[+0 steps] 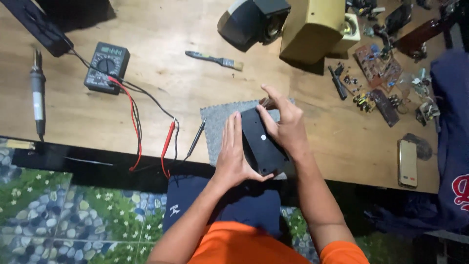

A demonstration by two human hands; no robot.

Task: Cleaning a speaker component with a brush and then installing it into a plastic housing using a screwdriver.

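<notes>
Wooden workbench (146,44) bears a grey mat (217,122); left hand (233,156) and right hand (286,124) grip a black panel (259,142).

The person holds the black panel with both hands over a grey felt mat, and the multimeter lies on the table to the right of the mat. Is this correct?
Not quite. The head view shows the multimeter to the left of the grey felt mat, not to the right. The rest holds: the left hand and the right hand both hold the black panel over that mat.
</notes>
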